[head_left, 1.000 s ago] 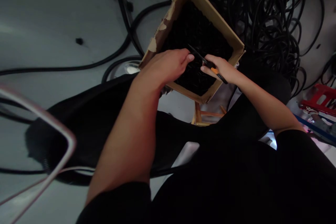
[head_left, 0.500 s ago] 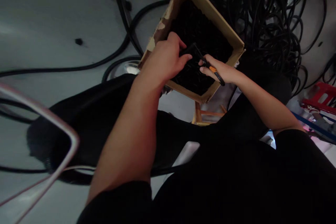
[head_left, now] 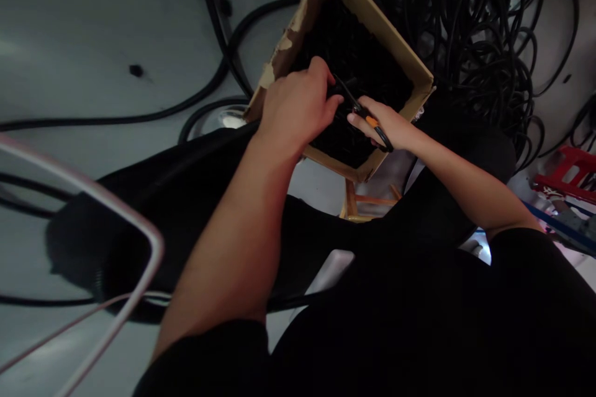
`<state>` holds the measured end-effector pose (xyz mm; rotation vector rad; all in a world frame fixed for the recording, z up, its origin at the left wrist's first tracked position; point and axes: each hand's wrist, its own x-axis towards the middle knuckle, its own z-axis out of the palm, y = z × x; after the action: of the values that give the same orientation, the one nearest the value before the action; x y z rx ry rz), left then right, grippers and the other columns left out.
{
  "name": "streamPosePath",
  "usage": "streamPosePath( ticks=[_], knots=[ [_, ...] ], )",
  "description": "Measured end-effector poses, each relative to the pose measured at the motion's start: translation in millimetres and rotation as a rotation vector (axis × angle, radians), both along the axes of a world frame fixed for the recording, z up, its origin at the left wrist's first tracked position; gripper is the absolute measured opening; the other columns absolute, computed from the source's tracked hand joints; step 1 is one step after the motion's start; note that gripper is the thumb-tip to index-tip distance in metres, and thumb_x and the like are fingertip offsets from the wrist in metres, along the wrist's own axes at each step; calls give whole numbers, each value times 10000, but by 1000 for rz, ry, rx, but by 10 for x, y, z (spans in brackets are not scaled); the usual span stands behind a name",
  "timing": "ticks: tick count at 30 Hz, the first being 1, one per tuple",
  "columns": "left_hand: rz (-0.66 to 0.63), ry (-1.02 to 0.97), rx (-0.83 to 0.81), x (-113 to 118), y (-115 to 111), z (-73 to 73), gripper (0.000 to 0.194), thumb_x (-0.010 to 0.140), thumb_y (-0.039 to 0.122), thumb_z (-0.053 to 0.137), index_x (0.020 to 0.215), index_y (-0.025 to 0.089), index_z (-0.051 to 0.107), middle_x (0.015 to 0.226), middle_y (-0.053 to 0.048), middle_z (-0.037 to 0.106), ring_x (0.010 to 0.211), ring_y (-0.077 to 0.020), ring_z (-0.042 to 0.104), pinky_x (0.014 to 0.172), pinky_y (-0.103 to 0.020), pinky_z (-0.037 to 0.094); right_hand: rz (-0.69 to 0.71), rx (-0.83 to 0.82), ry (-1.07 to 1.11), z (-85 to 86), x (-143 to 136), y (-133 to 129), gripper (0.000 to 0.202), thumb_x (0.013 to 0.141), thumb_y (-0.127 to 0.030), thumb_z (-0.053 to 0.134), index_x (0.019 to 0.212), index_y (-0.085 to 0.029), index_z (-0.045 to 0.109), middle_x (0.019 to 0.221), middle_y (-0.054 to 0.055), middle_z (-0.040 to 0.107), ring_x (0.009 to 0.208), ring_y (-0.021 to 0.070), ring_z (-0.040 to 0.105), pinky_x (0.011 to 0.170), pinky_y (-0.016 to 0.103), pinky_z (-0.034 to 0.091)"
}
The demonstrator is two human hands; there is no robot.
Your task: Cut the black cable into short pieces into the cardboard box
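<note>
My left hand (head_left: pixel 298 99) is closed above the near left side of a cardboard box (head_left: pixel 393 28). A length of black cable or hose (head_left: pixel 344 84) pokes out past its thumb and fingertips. In my right hand (head_left: pixel 388 123) are scissors (head_left: pixel 372 121) with black and orange handles, their dark blades pointing up and left at the hose end. Whether the blades touch the hose I cannot tell in the dark. Below both hands, many short black pieces (head_left: pixel 354 43) fill the box.
A tangled heap of black hose (head_left: pixel 465 25) lies beyond the box on the right. Black hose (head_left: pixel 153 116) and small black bits (head_left: pixel 136 70) lie on the floor at left. A pale metal bar (head_left: pixel 116 208) crosses the lower left. A red plastic stool (head_left: pixel 568 170) stands at far right.
My left hand has shifted slightly right, toward the scissors. My right hand has moved a little left, and the blades now lie closer to the left fingertips.
</note>
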<state>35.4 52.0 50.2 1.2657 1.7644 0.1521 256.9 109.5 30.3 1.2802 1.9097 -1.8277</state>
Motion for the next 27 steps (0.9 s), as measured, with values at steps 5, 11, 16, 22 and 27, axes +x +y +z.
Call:
streamPosePath(
  ticks=[5, 11, 16, 22, 27],
  knots=[
    [-12, 38, -5, -29, -11, -4, 514, 1176, 548, 626, 1605, 275, 699, 1411, -85, 864, 1677, -420, 607, 1392, -529, 473, -3, -20, -3, -45, -19, -4, 521, 1163, -752, 712, 1117, -270, 519, 839, -47, 579, 704, 147, 600, 674, 285, 494],
    [-114, -18, 19, -49, 6, -70, 510, 1143, 506, 613, 1574, 276, 763, 1447, -107, 869, 1515, -427, 740, 1256, -535, 590, -25, 79, 12, -40, -57, 53, 533, 1130, -767, 732, 1087, -272, 540, 943, -5, 627, 928, 194, 631, 839, 308, 558],
    [-115, 28, -5, -69, 8, -64, 497, 1178, 515, 567, 1586, 311, 763, 1449, -109, 859, 1541, -458, 723, 1264, -567, 579, 5, 109, -5, 23, -52, 60, 489, 1132, -717, 729, 1061, -264, 557, 944, 0, 626, 942, 210, 616, 873, 333, 537],
    [-123, 69, -58, -26, 35, 34, 479, 1204, 450, 531, 1581, 280, 772, 1464, -137, 839, 1486, -466, 739, 1252, -593, 564, 44, 125, 18, -81, 6, 54, 443, 1121, -641, 768, 1074, -250, 565, 949, -6, 601, 886, 187, 566, 845, 335, 518],
    [-218, -42, -39, -20, 58, 28, 499, 1199, 367, 438, 1512, 188, 783, 1409, -132, 867, 1315, -355, 791, 1136, -476, 586, 31, 34, 98, -155, 40, 101, 493, 1123, -706, 761, 1121, -255, 561, 1015, 2, 608, 902, 174, 596, 829, 315, 572]
  ],
)
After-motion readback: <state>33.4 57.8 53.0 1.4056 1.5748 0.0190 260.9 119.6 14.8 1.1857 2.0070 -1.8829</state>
